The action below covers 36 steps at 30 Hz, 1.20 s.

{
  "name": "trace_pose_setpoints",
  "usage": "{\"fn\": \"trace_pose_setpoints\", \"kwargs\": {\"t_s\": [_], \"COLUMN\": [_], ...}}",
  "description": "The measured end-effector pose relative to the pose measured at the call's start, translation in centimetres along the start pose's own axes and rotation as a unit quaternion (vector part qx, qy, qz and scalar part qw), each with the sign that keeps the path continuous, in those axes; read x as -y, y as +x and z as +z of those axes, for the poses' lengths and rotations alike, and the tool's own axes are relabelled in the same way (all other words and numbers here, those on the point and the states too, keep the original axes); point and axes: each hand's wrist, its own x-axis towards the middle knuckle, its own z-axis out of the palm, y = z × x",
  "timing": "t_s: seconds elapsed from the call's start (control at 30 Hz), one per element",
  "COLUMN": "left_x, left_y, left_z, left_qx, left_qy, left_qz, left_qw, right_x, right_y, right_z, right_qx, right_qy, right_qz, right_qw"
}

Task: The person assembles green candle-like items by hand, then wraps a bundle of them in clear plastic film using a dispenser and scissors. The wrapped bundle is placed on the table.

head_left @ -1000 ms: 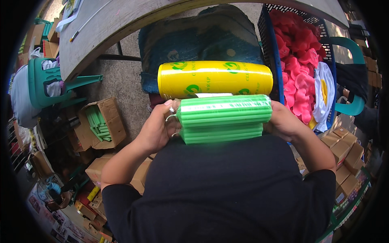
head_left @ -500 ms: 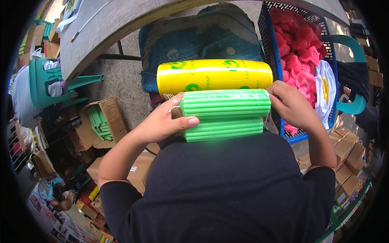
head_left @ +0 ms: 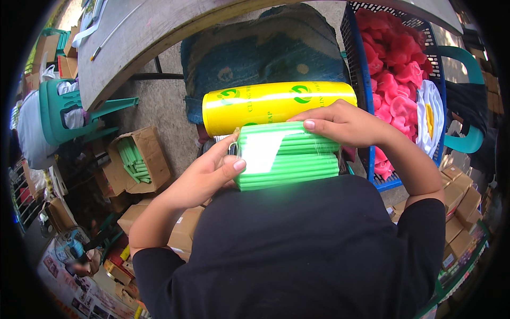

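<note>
A pack of slim light-green candles [head_left: 303, 166], lying side by side in clear film, rests against my lap. My left hand [head_left: 207, 178] grips its left end, thumb on top and fingers mostly around the end. Over the far right edge lies my right hand [head_left: 348, 123], its thumb on the film and its fingers stretched along the far side, closed on the pack. Bright glare covers the left part of the film. Just beyond the pack is a thick yellow roll of wrap [head_left: 239, 106] with green print.
Ahead stands a chair or seat covered with blue cloth [head_left: 255, 58], below a grey table edge [head_left: 122, 58]. A blue crate [head_left: 366, 95] of pink petal-like pieces stands right. Left are a cardboard box [head_left: 156, 154] of green candles and a green plastic stool [head_left: 53, 114].
My right hand has moved left from the pack's right end onto its far top edge. The pack has shifted slightly left, and glare now shows on its left part.
</note>
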Motion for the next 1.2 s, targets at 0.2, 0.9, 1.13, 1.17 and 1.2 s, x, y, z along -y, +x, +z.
{"fn": "trace_pose_setpoints", "kwargs": {"t_s": [0.2, 0.9, 1.13, 1.17, 1.2], "left_x": [-1.3, -3.3, -3.5, -3.5, -3.4], "left_y": [-3.2, -3.2, 2.7, 3.4, 3.8], "left_z": [-0.4, 0.1, 1.3, 1.4, 1.1], "left_qx": [-0.032, -0.129, 0.006, 0.023, 0.020], "left_qy": [0.318, 0.612, 0.611, 0.601, 0.605], "left_qz": [0.115, 0.199, 0.278, 0.266, 0.296], "left_qw": [0.941, 0.755, 0.741, 0.754, 0.739], "right_x": [-0.3, 0.2, 0.5, -0.4, -0.8], "right_y": [0.3, 1.3, 1.3, 1.4, 1.4], "right_z": [0.9, 1.8, 2.1, 2.3, 2.4], "right_qx": [0.026, -0.019, -0.132, -0.152, -0.171], "right_qy": [0.093, 0.066, -0.258, -0.259, -0.260], "right_qz": [-0.014, -0.013, -0.109, -0.134, -0.159], "right_qw": [0.995, 0.998, 0.951, 0.944, 0.937]}}
